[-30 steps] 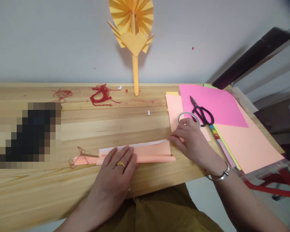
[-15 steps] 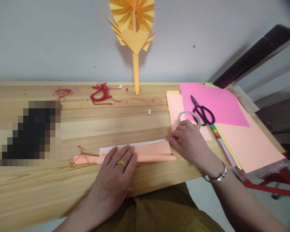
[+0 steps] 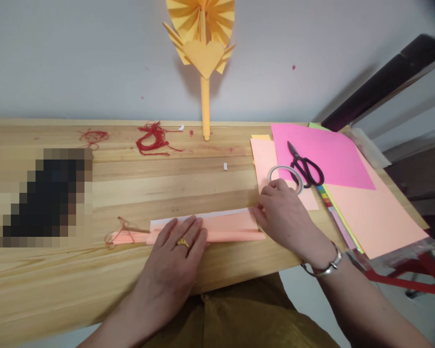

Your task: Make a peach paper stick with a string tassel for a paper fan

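A folded pink-orange paper strip [image 3: 232, 225] lies near the table's front edge, with a white band along its far edge. My left hand [image 3: 177, 256], wearing a gold ring, lies flat on the strip's left part with its fingers spread. My right hand [image 3: 284, 212] is curled at the strip's right end, thumb and finger pinched at the white band's corner; what is between them is too small to tell. A white tape roll [image 3: 273, 173] is just beyond its knuckles. Narrow pleated paper with red thread [image 3: 121, 231] around it extends from the strip's left end.
Black scissors [image 3: 302, 164] rest on a pink sheet [image 3: 340, 154] at the right, over peach sheets [image 3: 387, 220]. Red thread bundles [image 3: 152, 138] lie at the back. A yellow paper fan [image 3: 205, 58] leans on the wall. A blurred dark object [image 3: 43, 198] is at the left.
The view has shifted slightly. Both hands keep nearly the same places on the paper strip, and nothing else has visibly moved.
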Demonstrator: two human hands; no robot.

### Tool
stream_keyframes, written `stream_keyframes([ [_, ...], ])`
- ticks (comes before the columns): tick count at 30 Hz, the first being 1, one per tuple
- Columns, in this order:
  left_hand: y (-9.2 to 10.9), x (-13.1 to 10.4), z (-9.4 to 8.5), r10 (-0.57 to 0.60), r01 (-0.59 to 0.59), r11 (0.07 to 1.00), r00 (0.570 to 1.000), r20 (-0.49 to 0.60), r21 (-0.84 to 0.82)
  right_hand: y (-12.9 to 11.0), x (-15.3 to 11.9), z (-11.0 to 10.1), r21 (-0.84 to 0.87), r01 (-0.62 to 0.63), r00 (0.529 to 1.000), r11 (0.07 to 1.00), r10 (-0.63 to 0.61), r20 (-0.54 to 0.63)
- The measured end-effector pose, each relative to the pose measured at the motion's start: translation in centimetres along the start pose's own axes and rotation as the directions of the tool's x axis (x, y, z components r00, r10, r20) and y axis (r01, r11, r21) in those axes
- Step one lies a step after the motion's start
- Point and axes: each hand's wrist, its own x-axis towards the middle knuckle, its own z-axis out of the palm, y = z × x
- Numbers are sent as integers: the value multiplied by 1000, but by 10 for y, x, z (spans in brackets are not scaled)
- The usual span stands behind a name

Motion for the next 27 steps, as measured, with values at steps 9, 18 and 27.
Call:
stream_keyframes([
  [9, 0, 2, -2, -12, 12, 1000, 1000, 17, 6, -5, 2, -3, -26, -40, 999, 999, 40, 35],
  [18, -1, 8, -8, 11, -11, 1000, 1000, 29, 19, 0, 4, -3, 15, -106, 994, 994, 105, 43],
  [27, 0, 5, -4, -3, 3, 1000, 1000, 21, -4, 2, -9, 9, 166, -232, 970, 958, 241, -37],
])
